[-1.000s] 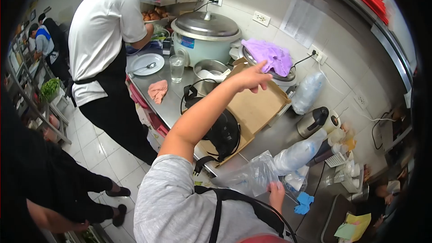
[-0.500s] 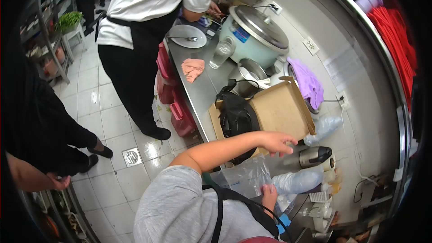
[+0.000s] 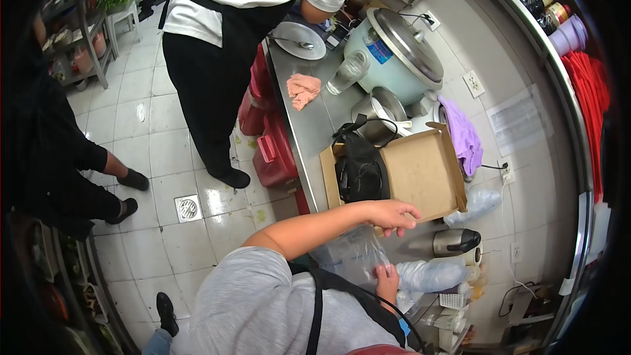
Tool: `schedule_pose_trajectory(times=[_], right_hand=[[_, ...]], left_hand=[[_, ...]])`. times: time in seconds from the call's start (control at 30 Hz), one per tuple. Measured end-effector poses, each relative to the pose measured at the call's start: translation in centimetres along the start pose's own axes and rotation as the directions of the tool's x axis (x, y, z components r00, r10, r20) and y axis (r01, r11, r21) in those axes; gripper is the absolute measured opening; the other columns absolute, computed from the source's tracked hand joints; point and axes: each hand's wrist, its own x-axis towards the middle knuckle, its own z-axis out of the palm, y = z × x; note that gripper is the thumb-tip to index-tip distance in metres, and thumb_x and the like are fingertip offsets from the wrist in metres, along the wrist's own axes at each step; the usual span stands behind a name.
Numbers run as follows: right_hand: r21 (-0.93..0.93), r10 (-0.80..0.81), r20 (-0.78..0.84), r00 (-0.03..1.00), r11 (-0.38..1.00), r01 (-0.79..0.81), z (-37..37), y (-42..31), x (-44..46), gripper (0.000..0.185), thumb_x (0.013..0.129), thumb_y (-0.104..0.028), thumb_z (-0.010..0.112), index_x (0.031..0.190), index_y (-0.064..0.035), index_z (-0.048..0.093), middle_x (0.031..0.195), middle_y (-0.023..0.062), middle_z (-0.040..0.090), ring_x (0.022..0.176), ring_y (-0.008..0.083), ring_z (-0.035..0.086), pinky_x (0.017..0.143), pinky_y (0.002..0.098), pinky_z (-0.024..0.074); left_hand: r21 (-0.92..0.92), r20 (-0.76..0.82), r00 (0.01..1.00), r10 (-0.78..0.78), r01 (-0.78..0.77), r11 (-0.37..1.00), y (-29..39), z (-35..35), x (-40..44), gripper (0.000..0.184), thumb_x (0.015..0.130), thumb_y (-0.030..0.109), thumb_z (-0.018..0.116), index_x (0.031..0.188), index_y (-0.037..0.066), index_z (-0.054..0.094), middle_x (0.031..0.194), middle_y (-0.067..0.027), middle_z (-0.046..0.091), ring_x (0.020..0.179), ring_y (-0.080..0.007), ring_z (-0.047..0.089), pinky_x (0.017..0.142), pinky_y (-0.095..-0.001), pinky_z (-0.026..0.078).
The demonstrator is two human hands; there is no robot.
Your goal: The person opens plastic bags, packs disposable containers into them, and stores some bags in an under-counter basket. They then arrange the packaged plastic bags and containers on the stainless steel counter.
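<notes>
My left hand (image 3: 394,215) is held over the near edge of an open cardboard box (image 3: 424,174), fingers apart and slightly bent, with nothing seen in them. Inside the box lies a black bag or case (image 3: 361,169) with a cable. Below my left forearm is a clear plastic bag (image 3: 351,256), partly hidden by the arm. My right hand (image 3: 388,281) is closed on the edge of this plastic bag. Beside the right hand lies a bundle of clear plastic (image 3: 430,276).
A steel thermal jug (image 3: 457,242) stands near the wall. Farther along the counter are a metal pot (image 3: 379,115), a large rice cooker (image 3: 407,52), a glass pitcher (image 3: 348,72), an orange cloth (image 3: 303,91) and a plate (image 3: 299,39). A co-worker in a black apron (image 3: 217,72) stands there.
My view has shifted, and my left hand has drawn back slightly, its fingers bending more. The right hand stays on the plastic bag. Another person's foot has appeared at lower left.
</notes>
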Motion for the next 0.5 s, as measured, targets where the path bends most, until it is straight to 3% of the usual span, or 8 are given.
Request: schedule_pose_trajectory(times=[0.33, 0.5], right_hand=[[0.035, -0.018, 0.019, 1.000, 0.999, 0.018, -0.1, 0.2, -1.3, 0.010, 0.076, -0.010, 0.053, 0.075, -0.0008, 0.051, 0.067, 0.0027, 0.054, 0.061, 0.0096, 0.049, 0.058, 0.0224, 0.0395], [-0.051, -0.039, 0.054, 0.998, 0.998, 0.041, -0.4, 0.4, -3.0, 0.010, 0.076, -0.010, 0.053, 0.073, -0.0007, 0.052, 0.066, 0.0022, 0.054, 0.060, 0.0086, 0.048, 0.058, 0.0217, 0.0390]], left_hand=[[0.023, 0.017, 1.000, -0.016, 0.015, 1.000, -1.4, 1.5, -0.5, 0.046, 0.080, 0.026, 0.046, 0.119, 0.005, 0.033, 0.073, -0.0053, 0.052, 0.047, -0.0077, 0.043, 0.046, -0.0204, 0.037], [-0.006, 0.006, 0.999, -0.033, 0.033, 0.999, -2.2, 3.6, -2.2, 0.046, 0.080, 0.027, 0.046, 0.118, 0.005, 0.034, 0.073, -0.0050, 0.052, 0.047, -0.0077, 0.042, 0.047, -0.0204, 0.037]])
